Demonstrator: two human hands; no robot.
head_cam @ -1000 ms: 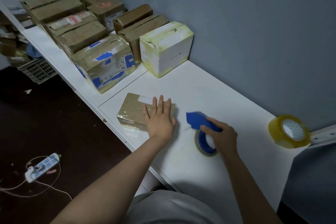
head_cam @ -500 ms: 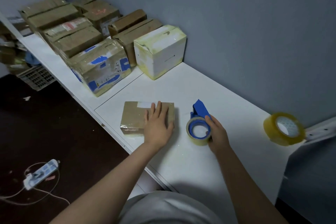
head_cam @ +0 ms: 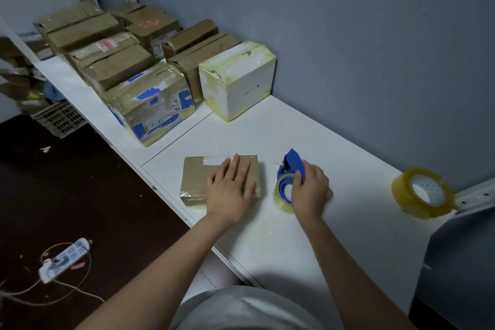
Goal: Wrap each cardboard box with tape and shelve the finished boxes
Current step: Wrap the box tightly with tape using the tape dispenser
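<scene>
A small flat brown cardboard box (head_cam: 198, 178) is pinned near the front edge of the long white shelf-table (head_cam: 308, 136) by the left hand (head_cam: 230, 191), whose fingers are laid straight and flat across the lid, approx. over its right half. Just to the box's right, w/ a narrow gap between, a blue plastic tape dispenser loaded w/ clear tape (head_cam: 292, 162) is stood on edge and gripped by the right hand (head_cam: 312, 191), fingers curled round its handle. Compared w/ a second ago, the dispenser has been raised from a tilted rest nearer the person and brought up beside the box, while the left hand has been slid further onto the lid. A fresh pass of tape is judged to be in prep., not yet begun; tape is already seen on the box's near edge. A spare roll of yellowish clear tape (head_cam: 423, 193) is left well apart at far right. Finished boxes, incl. a white one banded in yellowish tape (head_cam: 238, 80), are lined up along the wall at back left.
</scene>
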